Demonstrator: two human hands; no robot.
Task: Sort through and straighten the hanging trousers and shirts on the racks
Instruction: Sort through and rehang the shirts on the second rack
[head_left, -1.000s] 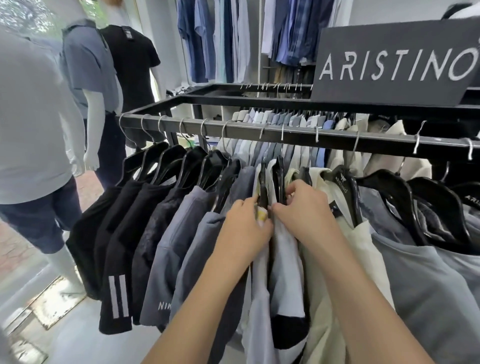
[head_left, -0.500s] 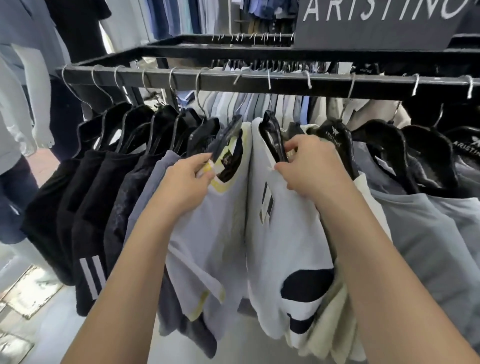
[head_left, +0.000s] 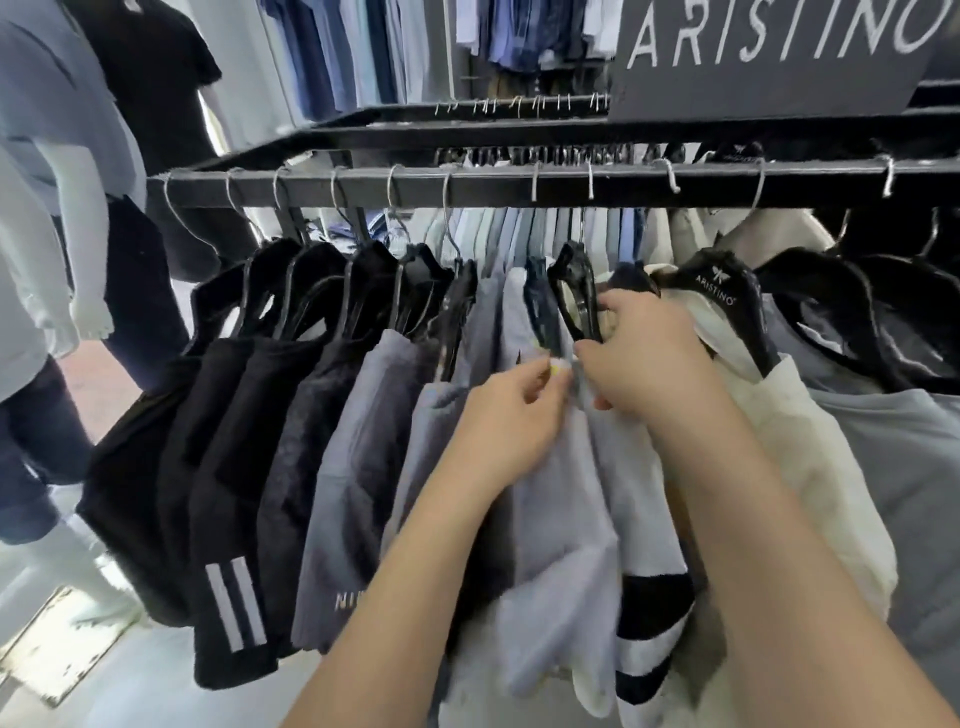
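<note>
**Q:** What carries the stock?

**A:** A black metal rail (head_left: 519, 188), the front bar of a frame rack. A second bar (head_left: 467, 132) runs behind it, and a dark sign (head_left: 769, 57) reading ARISTINO stands on top at the right.

**Q:** And on the rail?

**A:** Wire hooks (head_left: 394, 182) are spaced along it, each on a black hanger. Hanging from the left are black garments (head_left: 223, 441), one with white stripes at the hem, then grey garments (head_left: 358, 457). Pale shirts (head_left: 571, 493) are packed at the middle by a glossy hanger (head_left: 576, 291). To their right hang a cream garment (head_left: 795, 441) and grey-blue tops (head_left: 893, 457).

**Q:** Beneath?

**A:** A pale floor (head_left: 130, 691).
</note>
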